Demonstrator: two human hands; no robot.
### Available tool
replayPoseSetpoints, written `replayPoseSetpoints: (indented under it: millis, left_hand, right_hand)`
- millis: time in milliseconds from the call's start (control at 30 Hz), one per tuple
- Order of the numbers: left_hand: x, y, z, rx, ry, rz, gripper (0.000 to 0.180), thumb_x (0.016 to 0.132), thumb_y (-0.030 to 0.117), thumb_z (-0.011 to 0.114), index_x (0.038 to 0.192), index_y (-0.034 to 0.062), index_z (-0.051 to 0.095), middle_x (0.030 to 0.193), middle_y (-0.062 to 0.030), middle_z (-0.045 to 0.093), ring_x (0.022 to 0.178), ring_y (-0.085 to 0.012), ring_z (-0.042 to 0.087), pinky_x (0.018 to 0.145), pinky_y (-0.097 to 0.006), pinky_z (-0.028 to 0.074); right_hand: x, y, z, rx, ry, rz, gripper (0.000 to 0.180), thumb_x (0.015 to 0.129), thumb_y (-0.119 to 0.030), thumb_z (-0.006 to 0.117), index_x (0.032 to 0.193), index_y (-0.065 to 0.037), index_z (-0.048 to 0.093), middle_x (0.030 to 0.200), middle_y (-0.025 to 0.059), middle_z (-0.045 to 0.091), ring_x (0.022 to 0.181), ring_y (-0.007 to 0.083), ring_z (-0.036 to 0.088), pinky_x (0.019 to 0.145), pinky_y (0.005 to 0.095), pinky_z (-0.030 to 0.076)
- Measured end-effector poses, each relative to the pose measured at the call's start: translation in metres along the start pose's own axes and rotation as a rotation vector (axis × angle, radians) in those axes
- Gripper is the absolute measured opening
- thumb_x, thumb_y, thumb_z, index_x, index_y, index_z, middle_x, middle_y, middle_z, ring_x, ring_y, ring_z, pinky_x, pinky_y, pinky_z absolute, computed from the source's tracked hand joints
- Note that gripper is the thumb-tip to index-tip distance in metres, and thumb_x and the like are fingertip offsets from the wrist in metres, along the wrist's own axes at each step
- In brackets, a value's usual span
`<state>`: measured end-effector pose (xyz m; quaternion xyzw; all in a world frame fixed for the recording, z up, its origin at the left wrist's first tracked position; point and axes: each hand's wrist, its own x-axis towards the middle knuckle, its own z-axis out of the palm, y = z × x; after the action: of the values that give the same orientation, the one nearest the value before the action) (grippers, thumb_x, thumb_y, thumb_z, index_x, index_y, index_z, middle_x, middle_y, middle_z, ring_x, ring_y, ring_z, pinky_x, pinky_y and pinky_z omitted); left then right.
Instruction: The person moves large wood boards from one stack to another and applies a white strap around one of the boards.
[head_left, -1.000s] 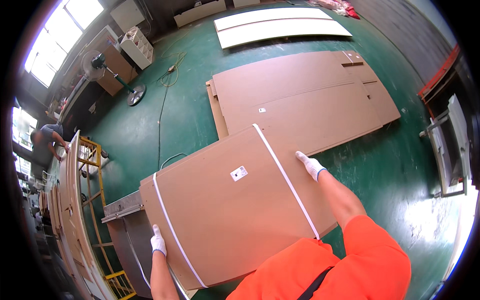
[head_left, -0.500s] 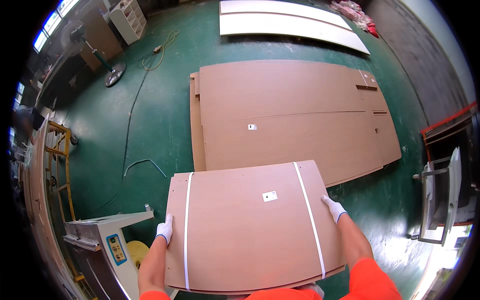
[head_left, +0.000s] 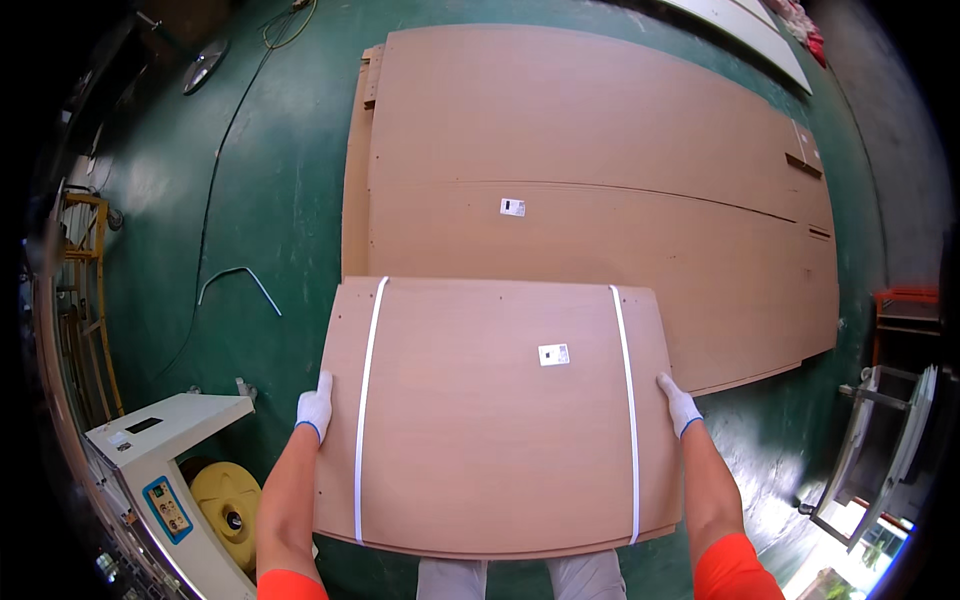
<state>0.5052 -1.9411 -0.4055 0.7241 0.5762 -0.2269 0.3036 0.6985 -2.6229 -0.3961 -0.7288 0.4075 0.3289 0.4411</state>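
Head view: flat brown board bundle (head_left: pixel 495 425), white-strapped and labelled, left hand (head_left: pixel 314 408) and right hand (head_left: pixel 681 406) part-closed on opposite sides.

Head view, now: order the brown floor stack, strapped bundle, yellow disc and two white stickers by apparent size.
1. Brown floor stack
2. Strapped bundle
3. Yellow disc
4. Bundle's sticker and floor stack's sticker: nearly alike, different nearness, so unranked

Brown stack (head_left: pixel 600 130) blocks way beyond strapped bundle (head_left: pixel 480 420); floor (head_left: pixel 290 180) opens left.
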Motion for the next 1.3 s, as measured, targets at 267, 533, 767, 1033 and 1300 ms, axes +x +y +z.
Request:
replayPoseSetpoints:
  millis: [267, 533, 767, 1033, 1300]
  left_hand:
    - [0.08, 0.065, 0.036, -0.097, 0.043, 0.076, 0.085, 0.096, 0.071, 0.047, 0.095, -0.0106, 0.07, 0.092, -0.0224, 0.07, 0.088, -0.0313, 0.063, 0.085, -0.041, 0.048]
    - [0.073, 0.054, 0.09, -0.485, 0.02, 0.295, 0.057, 0.105, 0.039, 0.055, 0.136, -0.008, 0.057, 0.136, -0.0186, 0.063, 0.125, -0.0254, 0.058, 0.108, -0.034, 0.042]
    - [-0.025, -0.066, 0.202, -0.942, 0.473, -0.517, 0.093, 0.093, 0.06, 0.065, 0.154, -0.0017, 0.032, 0.159, -0.0203, 0.037, 0.141, -0.0335, 0.043, 0.117, -0.046, 0.036]
    - [-0.057, -0.045, 0.237, -1.765, -0.217, -0.291, 0.085, 0.094, 0.076, 0.044, 0.155, 0.0158, 0.04, 0.157, -0.0074, 0.041, 0.141, -0.0324, 0.04, 0.116, -0.052, 0.035]
    - [-0.04, -0.052, 0.237, -1.673, -0.188, -0.405, 0.083, 0.094, 0.076, 0.046, 0.151, 0.0158, 0.044, 0.153, -0.0063, 0.047, 0.139, -0.0293, 0.044, 0.114, -0.049, 0.038]
  right_hand:
    - [0.112, -0.076, 0.034, 0.037, 0.025, -0.157, 0.074, 0.091, -0.053, 0.07, 0.131, 0.008, 0.062, 0.126, 0.0173, 0.068, 0.115, 0.025, 0.064, 0.101, 0.0348, 0.048]
    - [0.158, -0.041, 0.035, -0.48, 0.154, -0.267, 0.082, 0.092, -0.059, 0.064, 0.13, 0.013, 0.058, 0.127, 0.0272, 0.065, 0.12, 0.0351, 0.061, 0.107, 0.0406, 0.045]
    - [0.078, 0.1, 0.047, -0.04, 0.232, -0.018, 0.099, 0.085, -0.064, 0.072, 0.149, 0.006, 0.041, 0.152, 0.0243, 0.045, 0.142, 0.0352, 0.043, 0.117, 0.0464, 0.036]
    - [0.06, 0.127, 0.114, 1.12, 0.001, 0.318, 0.099, 0.083, -0.08, 0.059, 0.154, -0.014, 0.038, 0.161, 0.0111, 0.036, 0.146, 0.0375, 0.034, 0.118, 0.0625, 0.028]
    - [0.069, 0.133, 0.116, 1.193, 0.007, 0.266, 0.091, 0.087, -0.071, 0.064, 0.154, -0.016, 0.036, 0.159, 0.0113, 0.038, 0.144, 0.0376, 0.036, 0.117, 0.0646, 0.029]
